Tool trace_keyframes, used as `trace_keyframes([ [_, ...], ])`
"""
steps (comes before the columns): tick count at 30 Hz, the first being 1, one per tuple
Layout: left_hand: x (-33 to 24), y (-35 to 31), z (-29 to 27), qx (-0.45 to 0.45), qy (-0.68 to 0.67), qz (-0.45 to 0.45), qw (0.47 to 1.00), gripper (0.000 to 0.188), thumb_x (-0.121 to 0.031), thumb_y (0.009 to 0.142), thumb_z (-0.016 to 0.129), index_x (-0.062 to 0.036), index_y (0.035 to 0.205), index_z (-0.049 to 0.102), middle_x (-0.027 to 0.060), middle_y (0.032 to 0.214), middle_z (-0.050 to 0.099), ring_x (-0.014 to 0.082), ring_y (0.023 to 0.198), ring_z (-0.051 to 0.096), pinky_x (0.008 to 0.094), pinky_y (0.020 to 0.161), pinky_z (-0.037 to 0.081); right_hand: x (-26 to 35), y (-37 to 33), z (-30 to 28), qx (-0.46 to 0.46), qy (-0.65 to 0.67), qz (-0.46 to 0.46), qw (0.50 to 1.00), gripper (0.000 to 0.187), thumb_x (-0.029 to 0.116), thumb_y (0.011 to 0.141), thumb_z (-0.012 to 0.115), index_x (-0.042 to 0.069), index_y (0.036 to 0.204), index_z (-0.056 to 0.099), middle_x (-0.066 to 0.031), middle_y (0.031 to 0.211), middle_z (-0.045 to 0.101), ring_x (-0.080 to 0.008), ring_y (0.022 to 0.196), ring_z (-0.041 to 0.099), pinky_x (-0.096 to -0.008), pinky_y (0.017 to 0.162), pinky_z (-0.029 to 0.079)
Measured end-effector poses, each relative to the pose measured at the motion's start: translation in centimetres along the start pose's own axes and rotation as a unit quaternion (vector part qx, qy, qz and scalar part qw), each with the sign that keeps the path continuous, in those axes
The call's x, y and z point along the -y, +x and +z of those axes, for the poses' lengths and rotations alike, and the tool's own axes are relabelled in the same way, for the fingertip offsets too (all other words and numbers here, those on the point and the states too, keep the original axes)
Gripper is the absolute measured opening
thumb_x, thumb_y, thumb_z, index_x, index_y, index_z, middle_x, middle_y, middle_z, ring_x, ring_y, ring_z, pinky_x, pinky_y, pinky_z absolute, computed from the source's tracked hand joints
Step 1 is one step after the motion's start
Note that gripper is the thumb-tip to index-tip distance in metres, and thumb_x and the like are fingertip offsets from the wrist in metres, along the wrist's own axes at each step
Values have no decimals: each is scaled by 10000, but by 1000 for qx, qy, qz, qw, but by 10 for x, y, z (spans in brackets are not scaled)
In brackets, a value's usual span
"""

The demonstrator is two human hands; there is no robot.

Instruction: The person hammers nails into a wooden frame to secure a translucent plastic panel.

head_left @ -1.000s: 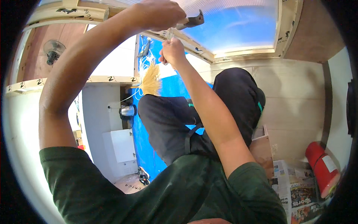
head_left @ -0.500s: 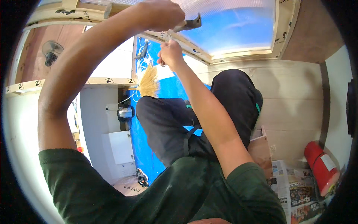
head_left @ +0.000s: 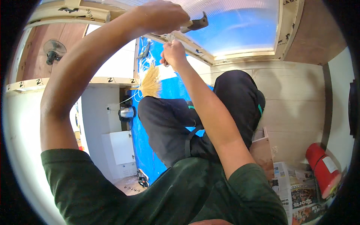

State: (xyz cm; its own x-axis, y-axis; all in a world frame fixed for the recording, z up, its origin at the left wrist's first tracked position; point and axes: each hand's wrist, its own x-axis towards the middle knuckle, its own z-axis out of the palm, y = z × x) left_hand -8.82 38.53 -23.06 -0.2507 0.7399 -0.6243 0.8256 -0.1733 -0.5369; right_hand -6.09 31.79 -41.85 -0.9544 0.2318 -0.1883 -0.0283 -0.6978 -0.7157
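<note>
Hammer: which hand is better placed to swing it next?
Left, probably. The left hand is closed around the hammer; the right hand, lower in view, looks occupied, gripping a mostly hidden tool.

Hammer (head_left: 196, 24): in the left grip (head_left: 164, 17), head jutting out to its right.
Hand tool (head_left: 171, 38): in the right grip (head_left: 174, 54), nearer the person (head_left: 187, 187).
Framed panel (head_left: 242, 28): beyond the right grip, running off rightward.
Broom (head_left: 150, 82): left of the right grip, nearer the person.
Fan (head_left: 54, 49): well over left of both grips.
Newspapers (head_left: 302, 193): far right of both.
</note>
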Motion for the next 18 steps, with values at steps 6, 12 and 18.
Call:
trace_keyframes([
  [6, -2, 10, -4, 28, 17, -16, 999, 338, -88, 884, 747, -114, 1215, 683, 146, 953, 762, 295, 861, 763, 389, 667, 615, -3, 2, -3, -5, -5, -1, 1000, 215, 160, 1028, 462, -43, 973, 509, -145, 692, 617, -236, 467, 626, -365, 355, 451],
  [12, 6, -3, -5, 36, 5, 24, 999, 284, -108, 885, 737, -92, 1164, 684, 139, 942, 758, 298, 858, 753, 401, 687, 604, 1, -5, 2, 13, -10, -7, 1000, 225, 155, 1029, 454, -49, 964, 520, -144, 686, 616, -239, 465, 627, -367, 356, 454],
  [18, 1, 6, -31, 65, 6, 9, 998, 222, -131, 900, 708, -78, 1115, 694, 135, 940, 756, 298, 876, 747, 411, 717, 594, -8, 7, -2, -15, -11, -17, 1000, 219, 155, 1024, 477, -50, 962, 521, -144, 686, 615, -238, 468, 631, -366, 353, 453],
])
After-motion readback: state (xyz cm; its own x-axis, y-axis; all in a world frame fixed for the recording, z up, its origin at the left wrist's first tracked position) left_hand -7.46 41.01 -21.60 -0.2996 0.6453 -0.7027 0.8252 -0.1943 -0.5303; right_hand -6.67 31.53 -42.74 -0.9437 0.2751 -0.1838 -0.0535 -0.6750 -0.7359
